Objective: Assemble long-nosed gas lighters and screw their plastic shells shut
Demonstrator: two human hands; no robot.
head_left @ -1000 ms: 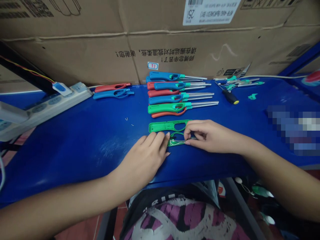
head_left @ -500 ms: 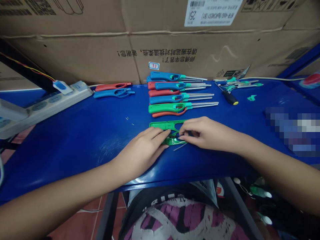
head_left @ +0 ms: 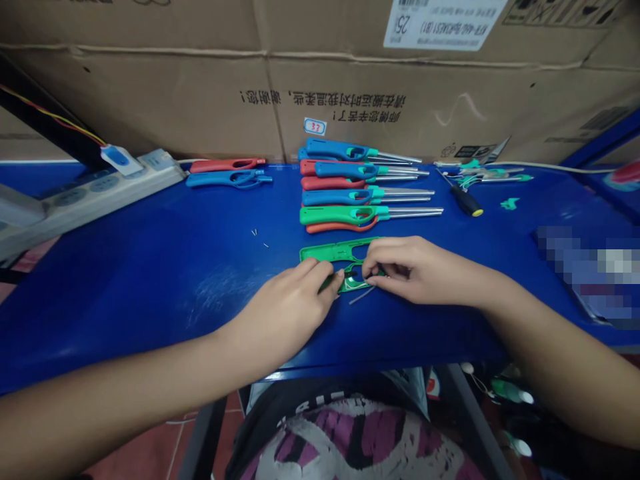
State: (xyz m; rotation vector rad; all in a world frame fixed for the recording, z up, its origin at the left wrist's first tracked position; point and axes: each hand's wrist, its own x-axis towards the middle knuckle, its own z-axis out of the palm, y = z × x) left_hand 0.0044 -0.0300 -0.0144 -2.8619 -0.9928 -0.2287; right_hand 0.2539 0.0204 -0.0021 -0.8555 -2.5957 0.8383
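On the blue table, one green lighter shell half [head_left: 325, 252] lies open side up. Nearer me, a second green lighter shell half [head_left: 354, 285] holds a thin pale wire and a small black part [head_left: 351, 274]. My left hand [head_left: 303, 293] is closed on the left end of this nearer half, covering it. Over its right end, my right hand [head_left: 407, 270] is closed with thumb and forefinger pinched; what is between them is hidden. A thin grey strip [head_left: 361, 296] sticks out below the shell, its right end by my right fingertips.
Assembled lighters [head_left: 345, 215] in several colours lie stacked behind the shells. Red and blue shell halves [head_left: 225, 179] and a power strip [head_left: 95, 193] are left. A screwdriver [head_left: 466, 201] and loose lighter innards [head_left: 480, 175] lie right. A cardboard wall [head_left: 200, 100] stands behind.
My left fingers have curled more tightly at the nearer shell's end. My right hand keeps its pinch at the other end, slightly shifted. The whole view has moved a little.
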